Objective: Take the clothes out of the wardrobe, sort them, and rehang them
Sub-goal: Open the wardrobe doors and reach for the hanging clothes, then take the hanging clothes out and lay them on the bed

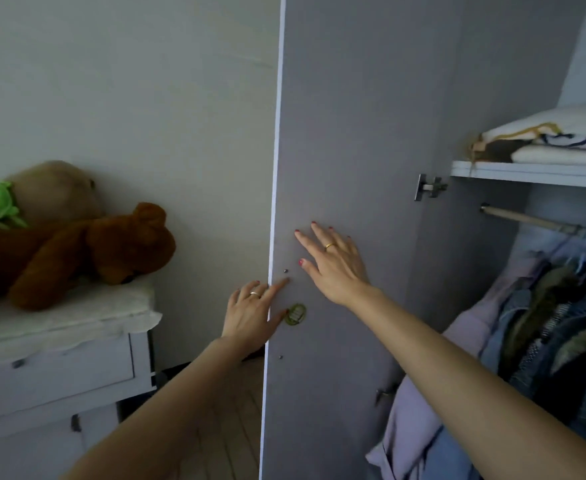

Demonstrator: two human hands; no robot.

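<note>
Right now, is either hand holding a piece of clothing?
No, the left hand and right hand both rest on the wardrobe door.

We see a plain pale wall (128, 81) in dim light and a strip of wooden floor (229, 427). Against that wall stands a white drawer unit (59, 382), with plush toys (87, 244) lying on top.

1 head-worn wide-angle view, facing forward and slightly down, close up on the open wardrobe door (347, 133) at arm's reach. Left of the grips: plush toys (87, 244). Right: hanging clothes (544, 323). No 2nd view to overlap.
</note>
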